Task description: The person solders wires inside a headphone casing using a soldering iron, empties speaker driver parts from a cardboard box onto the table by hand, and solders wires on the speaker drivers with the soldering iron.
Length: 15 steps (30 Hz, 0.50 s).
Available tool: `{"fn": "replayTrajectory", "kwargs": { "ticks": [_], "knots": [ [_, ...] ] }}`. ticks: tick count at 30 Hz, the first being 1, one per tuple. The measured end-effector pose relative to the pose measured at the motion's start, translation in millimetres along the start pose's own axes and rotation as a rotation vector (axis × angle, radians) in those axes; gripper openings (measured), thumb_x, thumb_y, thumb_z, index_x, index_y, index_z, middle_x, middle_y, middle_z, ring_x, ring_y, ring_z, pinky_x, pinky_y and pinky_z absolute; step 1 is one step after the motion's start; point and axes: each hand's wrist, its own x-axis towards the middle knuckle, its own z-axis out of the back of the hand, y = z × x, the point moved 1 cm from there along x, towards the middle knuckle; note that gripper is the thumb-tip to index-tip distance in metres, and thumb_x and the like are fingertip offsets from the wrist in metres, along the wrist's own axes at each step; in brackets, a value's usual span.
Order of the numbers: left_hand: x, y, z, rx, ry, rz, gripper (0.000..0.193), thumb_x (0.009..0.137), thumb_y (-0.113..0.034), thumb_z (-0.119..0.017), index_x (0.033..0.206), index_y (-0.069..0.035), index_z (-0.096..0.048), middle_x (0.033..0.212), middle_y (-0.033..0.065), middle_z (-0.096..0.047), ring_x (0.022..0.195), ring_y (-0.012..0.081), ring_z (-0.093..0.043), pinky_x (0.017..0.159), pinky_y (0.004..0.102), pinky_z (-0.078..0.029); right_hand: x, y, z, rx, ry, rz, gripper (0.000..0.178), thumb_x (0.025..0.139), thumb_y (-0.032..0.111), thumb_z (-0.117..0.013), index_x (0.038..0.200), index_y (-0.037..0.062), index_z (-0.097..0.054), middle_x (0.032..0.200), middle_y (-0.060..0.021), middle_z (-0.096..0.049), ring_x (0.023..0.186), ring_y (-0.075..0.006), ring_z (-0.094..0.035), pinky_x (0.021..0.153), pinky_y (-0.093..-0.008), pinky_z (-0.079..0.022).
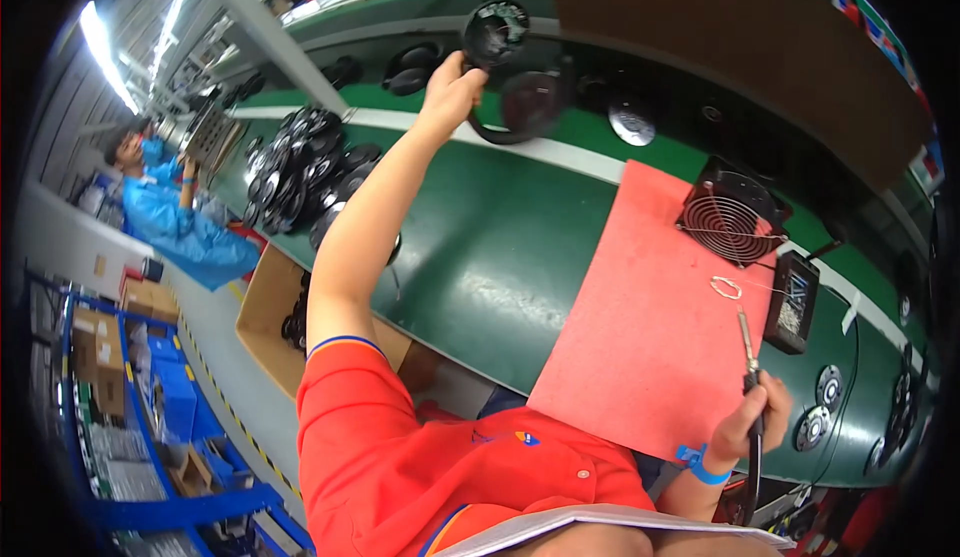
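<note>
Stretched out over the far side of the bench, my left hand (452, 95) grips a pair of black headphones (500, 137). One ear cup (497, 33) faces up with its inside showing; the other cup (534, 103) hangs to its right, a little blurred. On the right, my right hand (756, 419) is wrapped round the handle of a soldering iron (752, 369). The iron's tip points away from me over a pink mat (630, 297). A loop of thin silvery wire (726, 288) lies just beyond the tip.
A black fan (735, 219) with a round grille stands on the mat's far corner, beside a black box (792, 303). Round speaker parts (829, 386) sit at right. Black headphone parts (300, 172) are heaped at left, above a cardboard box (270, 302). A co-worker (180, 219) works farther left.
</note>
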Motion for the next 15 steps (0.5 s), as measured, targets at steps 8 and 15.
{"fn": "replayTrajectory", "kwargs": {
  "ticks": [8,15],
  "knots": [
    [-168,-22,-99,-0.663,0.723,0.703,0.023,0.084,-0.011,-0.057,0.102,0.000,-0.048,0.067,0.0049,-0.051,0.057,0.0150,-0.052,0.059,0.0326,-0.049,-4,-5,17,-0.134,-0.177,0.111,0.023,0.088,0.012,-0.048,0.091,-0.0085,-0.058,0.085,-0.0155,-0.061,0.080,-0.0250,-0.058,0.076,-0.0354,-0.049],
    [-192,-39,-105,0.364,0.643,-0.392,0.040,0.086,-0.032,-0.056,0.111,-0.001,-0.054,0.101,0.0156,-0.054,0.095,0.0323,-0.052,0.085,0.0397,-0.044,-8,4,23,-0.222,-0.083,0.122,0.020,0.089,0.011,-0.050,0.092,-0.0067,-0.059,0.087,-0.0148,-0.062,0.080,-0.0251,-0.058,0.077,-0.0357,-0.048]
  ]
}}
